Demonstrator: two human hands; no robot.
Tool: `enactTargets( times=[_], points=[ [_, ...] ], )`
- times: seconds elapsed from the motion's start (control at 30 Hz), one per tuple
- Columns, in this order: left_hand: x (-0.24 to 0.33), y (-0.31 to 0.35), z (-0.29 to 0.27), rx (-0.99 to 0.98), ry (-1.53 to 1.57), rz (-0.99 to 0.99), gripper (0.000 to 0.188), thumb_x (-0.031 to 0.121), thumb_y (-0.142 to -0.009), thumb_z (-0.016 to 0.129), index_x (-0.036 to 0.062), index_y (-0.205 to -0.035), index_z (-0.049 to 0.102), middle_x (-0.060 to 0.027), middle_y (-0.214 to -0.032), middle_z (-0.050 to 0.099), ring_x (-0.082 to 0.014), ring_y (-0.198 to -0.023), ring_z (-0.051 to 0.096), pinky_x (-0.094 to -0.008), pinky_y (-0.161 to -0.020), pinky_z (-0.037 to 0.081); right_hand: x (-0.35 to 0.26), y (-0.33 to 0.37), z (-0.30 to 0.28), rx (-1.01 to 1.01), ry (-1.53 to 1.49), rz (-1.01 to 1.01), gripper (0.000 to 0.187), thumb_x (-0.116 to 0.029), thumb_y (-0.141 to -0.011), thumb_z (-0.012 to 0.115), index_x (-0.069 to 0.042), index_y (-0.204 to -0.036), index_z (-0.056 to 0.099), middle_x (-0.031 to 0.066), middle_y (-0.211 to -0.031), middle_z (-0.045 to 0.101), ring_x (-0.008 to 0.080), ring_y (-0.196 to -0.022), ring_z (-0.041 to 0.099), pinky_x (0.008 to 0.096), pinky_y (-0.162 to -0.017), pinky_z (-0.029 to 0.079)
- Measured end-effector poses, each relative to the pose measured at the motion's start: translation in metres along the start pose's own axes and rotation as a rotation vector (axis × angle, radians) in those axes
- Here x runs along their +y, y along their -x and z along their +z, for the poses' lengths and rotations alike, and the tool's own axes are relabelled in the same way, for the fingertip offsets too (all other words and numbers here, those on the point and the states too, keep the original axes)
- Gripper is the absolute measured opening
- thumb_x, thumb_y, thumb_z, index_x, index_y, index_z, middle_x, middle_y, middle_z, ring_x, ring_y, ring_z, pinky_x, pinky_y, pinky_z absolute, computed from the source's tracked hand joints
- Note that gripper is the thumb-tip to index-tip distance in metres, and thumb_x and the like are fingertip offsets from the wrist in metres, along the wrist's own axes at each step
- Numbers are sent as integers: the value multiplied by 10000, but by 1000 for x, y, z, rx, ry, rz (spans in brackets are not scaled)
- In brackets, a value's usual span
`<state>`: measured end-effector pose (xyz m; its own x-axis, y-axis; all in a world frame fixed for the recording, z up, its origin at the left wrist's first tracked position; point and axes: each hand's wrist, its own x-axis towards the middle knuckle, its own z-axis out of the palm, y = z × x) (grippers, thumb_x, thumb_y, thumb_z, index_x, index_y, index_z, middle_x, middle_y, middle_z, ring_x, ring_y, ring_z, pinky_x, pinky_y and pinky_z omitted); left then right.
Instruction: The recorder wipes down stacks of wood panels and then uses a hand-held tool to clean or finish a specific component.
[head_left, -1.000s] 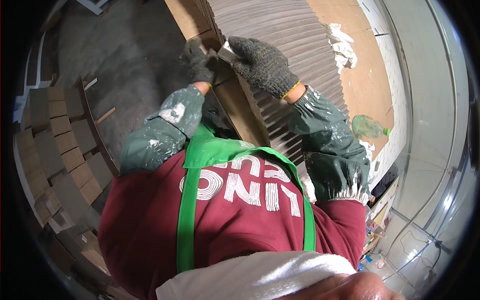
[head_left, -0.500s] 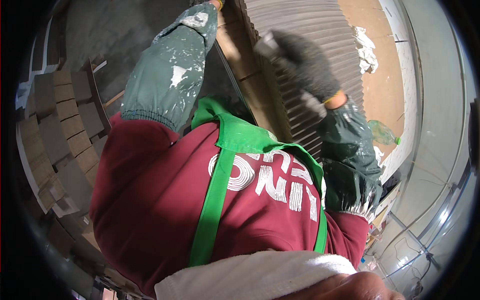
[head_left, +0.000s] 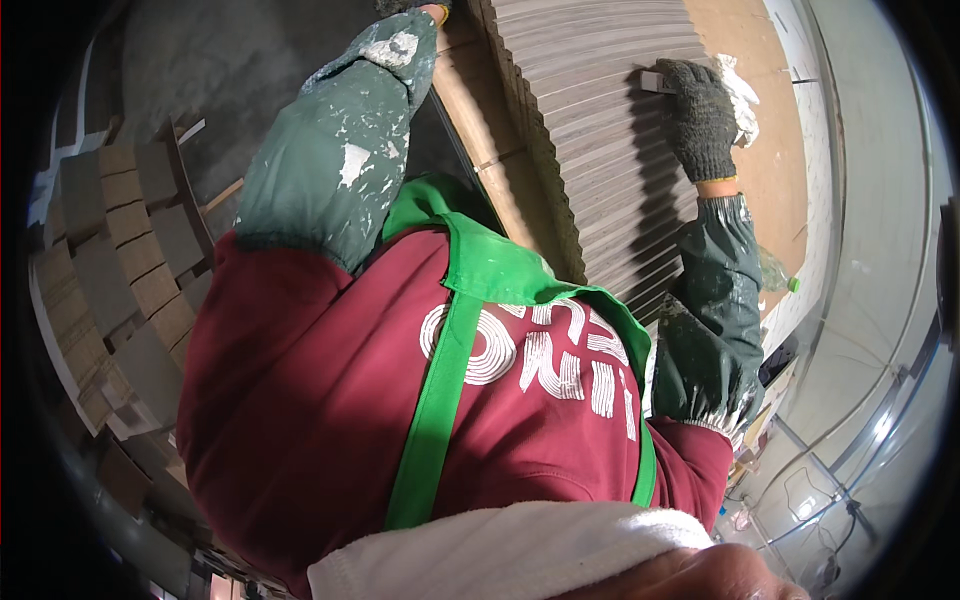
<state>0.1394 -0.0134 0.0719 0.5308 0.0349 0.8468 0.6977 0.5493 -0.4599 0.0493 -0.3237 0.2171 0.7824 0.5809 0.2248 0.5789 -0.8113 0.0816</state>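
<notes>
My right hand (head_left: 702, 120), in a dark grey knitted glove, is closed round a small pale block (head_left: 655, 82) whose end sticks out beyond the fingers. It is over the right side of a row of grey-brown wood-grain strips (head_left: 600, 90), casting a shadow on them. A crumpled white cloth (head_left: 740, 100) shows just beside that hand, partly hidden by it. My left hand (head_left: 412, 8), also gloved, is at the top edge by the strips' left side; its fingers are cut off from view. Paint-spotted green sleeves cover both forearms.
A tan board (head_left: 780, 165) lies right of the strips, with a clear green-tinted bottle (head_left: 775, 272) on its side nearer me. Wooden boards (head_left: 480, 125) run along the left. Stacked grey and brown pieces (head_left: 120, 235) stand at far left on the grey floor (head_left: 230, 60).
My right hand has moved right and farther away across the strips, from their left part to beside the white cloth, still holding the pale block. My left hand has barely moved.
</notes>
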Motion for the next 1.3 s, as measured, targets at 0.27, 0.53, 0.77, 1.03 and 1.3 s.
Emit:
enactTargets(
  times=[0.27,0.53,0.77,1.03,1.3],
  points=[
    [-5,3,1,38,85,-7,306,288,-913,500,192,-627,547,49,-427,475,-46,-392,444,-191,-411,349,-54,6,-3,-48,-135,-181,333,-179,-740,628,-124,-1067,600,84,-1088,586,321,-1057,527,427,-874,431],
    [-17,0,6,77,69,-7,320,273,-916,491,186,-609,525,46,-434,479,-48,-396,448,-195,-416,358,146,15,17,-15,134,339,366,-105,-703,646,-116,-1067,608,113,-1062,613,311,-1014,555,392,-864,450],
    [-27,3,23,77,-38,9,334,261,-918,483,181,-594,506,44,-439,482,-49,-399,451,-198,-421,366,117,15,7,-15,108,306,405,-76,-724,562,-150,-1120,599,113,-1086,609,301,-1055,548,382,-899,444],
    [-22,-2,8,-93,67,-48,316,233,-913,489,164,-605,508,41,-442,486,-50,-402,459,-196,-424,374,70,23,-2,3,19,112,313,-59,-742,573,-110,-1048,608,128,-1041,606,328,-1000,544,406,-872,434],
    [-6,8,16,11,-120,50,264,183,-896,513,144,-635,518,38,-442,490,-47,-408,472,-188,-426,383,-102,16,-17,-98,-84,-242,479,-168,-675,644,-122,-1140,542,100,-1098,557,321,-1035,516,439,-857,418]
  ],
)
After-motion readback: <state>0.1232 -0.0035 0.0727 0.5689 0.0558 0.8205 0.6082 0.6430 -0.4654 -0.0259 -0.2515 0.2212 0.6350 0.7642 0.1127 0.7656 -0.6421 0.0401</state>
